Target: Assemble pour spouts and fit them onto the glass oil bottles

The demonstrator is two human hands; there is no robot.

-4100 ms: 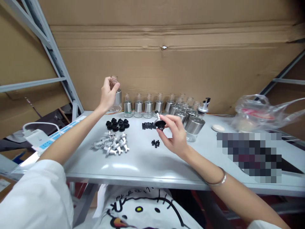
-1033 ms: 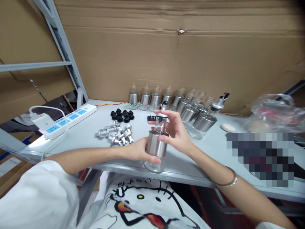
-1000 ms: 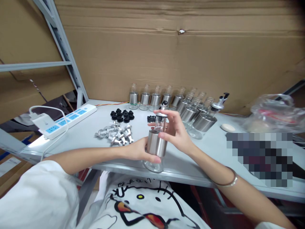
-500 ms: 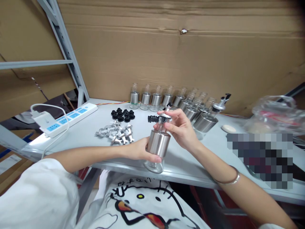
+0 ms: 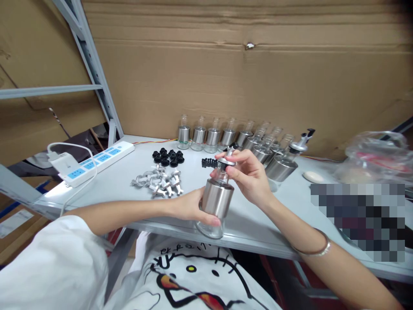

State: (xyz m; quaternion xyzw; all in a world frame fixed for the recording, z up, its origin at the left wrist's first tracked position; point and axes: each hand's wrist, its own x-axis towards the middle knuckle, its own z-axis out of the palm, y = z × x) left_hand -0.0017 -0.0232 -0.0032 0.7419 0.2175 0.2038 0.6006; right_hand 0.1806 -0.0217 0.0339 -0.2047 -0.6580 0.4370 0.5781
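Clear glass bottle with a silver metal sleeve [image 5: 217,200] leans slightly to the right at the front edge of the wide, glossy grey bench [image 5: 192,177]. Behind it, similar sleeved glass bottles [image 5: 213,137] stand along the cardboard backing. The left hand [image 5: 191,206] has its grip clamped around the lower sleeve, thumb across the front, so the glass base juts out below and the neck rises above. The right hand [image 5: 253,177] has its grip, thumb and fingers, closed on the silver-and-black pourer [image 5: 226,162] at the bottle's mouth. Nearby lie silver angled spouts [image 5: 167,186], round black stoppers [image 5: 173,163] and tiny black cylindrical pieces [image 5: 209,163].
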